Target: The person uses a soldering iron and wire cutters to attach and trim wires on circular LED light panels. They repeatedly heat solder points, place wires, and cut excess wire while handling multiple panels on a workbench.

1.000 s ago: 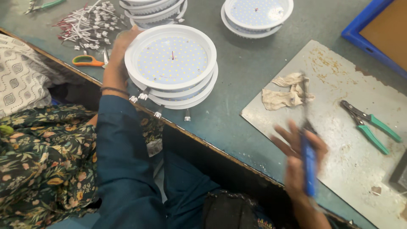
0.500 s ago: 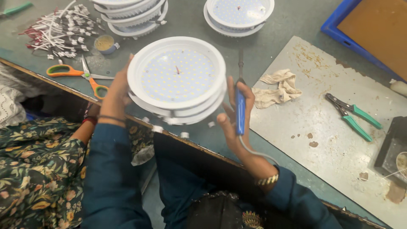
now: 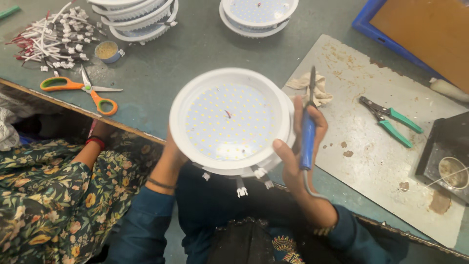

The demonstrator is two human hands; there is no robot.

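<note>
Left hand (image 3: 172, 157) grips the round white LED lamp stack (image 3: 228, 122) at its 8 o'clock edge. Right hand (image 3: 299, 146) closes around a blue-handled soldering iron (image 3: 308, 131), thumb on the rim at 4 o'clock.

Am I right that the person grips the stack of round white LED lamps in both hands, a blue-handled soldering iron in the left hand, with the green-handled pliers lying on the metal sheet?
Not quite: the blue-handled soldering iron is in the right hand, not the left hand, as the head view shows. Both hands do grip the stack of lamps, and the green-handled pliers lie on the metal sheet.
</note>
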